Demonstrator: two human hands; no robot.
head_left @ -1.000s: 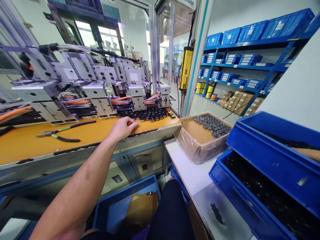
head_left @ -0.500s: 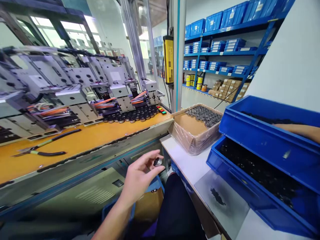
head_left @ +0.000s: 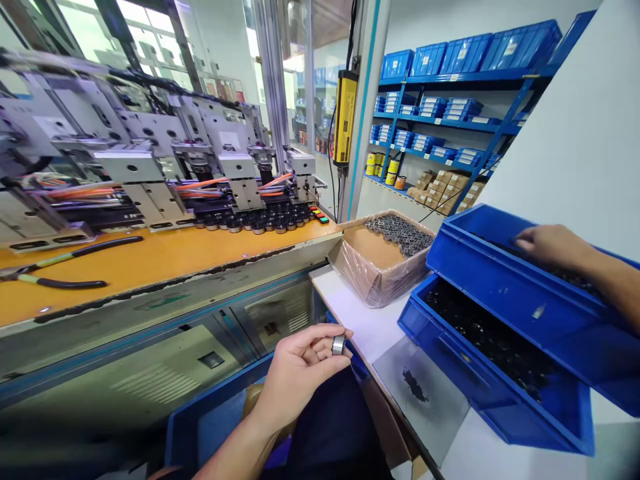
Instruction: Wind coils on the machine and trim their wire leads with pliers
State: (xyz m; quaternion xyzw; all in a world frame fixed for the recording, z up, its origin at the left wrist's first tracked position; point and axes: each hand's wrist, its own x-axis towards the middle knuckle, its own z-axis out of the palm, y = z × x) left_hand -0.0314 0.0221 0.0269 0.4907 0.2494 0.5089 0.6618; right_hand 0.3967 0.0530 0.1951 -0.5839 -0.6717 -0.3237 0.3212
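My left hand [head_left: 300, 370] pinches a metal ring [head_left: 339, 345] between thumb and fingertips, low over my lap, just beside the edge of the white table [head_left: 360, 319]. My right hand [head_left: 553, 245] rests palm down in the upper blue bin [head_left: 475, 263], on its dark parts; I cannot tell whether it grips any. A cardboard box [head_left: 383, 281] stands near

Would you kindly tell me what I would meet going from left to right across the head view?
Pliers on the orange bench → left hand pinching a small metal ring → cardboard box of dark parts → right hand inside the upper blue bin.
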